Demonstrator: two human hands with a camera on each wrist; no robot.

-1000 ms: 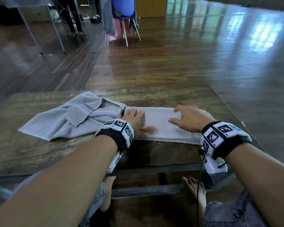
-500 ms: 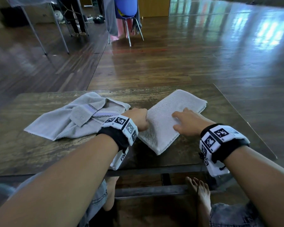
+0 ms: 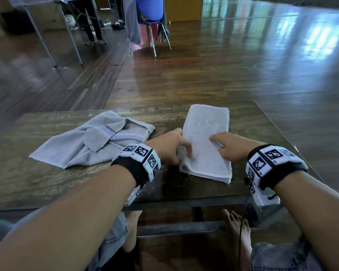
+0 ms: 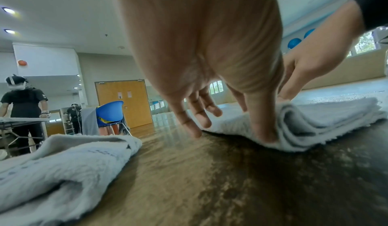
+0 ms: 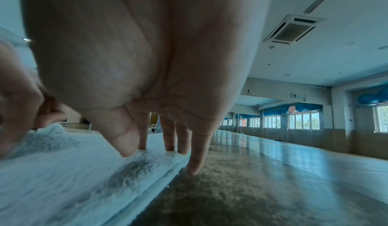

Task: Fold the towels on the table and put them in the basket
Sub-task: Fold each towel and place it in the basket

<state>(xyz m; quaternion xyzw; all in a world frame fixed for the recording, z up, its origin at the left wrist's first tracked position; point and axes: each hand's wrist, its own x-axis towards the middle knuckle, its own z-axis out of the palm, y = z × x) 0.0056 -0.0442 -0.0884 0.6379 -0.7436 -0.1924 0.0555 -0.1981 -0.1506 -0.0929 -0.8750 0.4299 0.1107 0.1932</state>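
A folded white towel (image 3: 205, 141) lies lengthwise on the wooden table (image 3: 47, 184), in front of me. My left hand (image 3: 172, 147) is at its near left edge. The thumb (image 4: 263, 126) and a finger pinch the bunched corner, and the other fingers hang over the bare wood. My right hand (image 3: 229, 145) presses straight fingertips (image 5: 170, 145) on the towel's (image 5: 63, 171) right edge, the little finger touching the table. A crumpled grey towel (image 3: 90, 141) with a checked stripe lies to the left, also in the left wrist view (image 4: 63, 163). No basket is in view.
The table's right edge (image 3: 278, 133) runs close past the folded towel. Beyond the table is shiny wooden floor with a blue chair (image 3: 149, 10) draped in cloth and a folding table (image 3: 47, 2). A person (image 4: 23, 100) stands far off at the left.
The folded white towel has been turned from lying crosswise to lying lengthwise, pointing away from me. Both hands have stayed on it through the turn; the grey towel has not moved.
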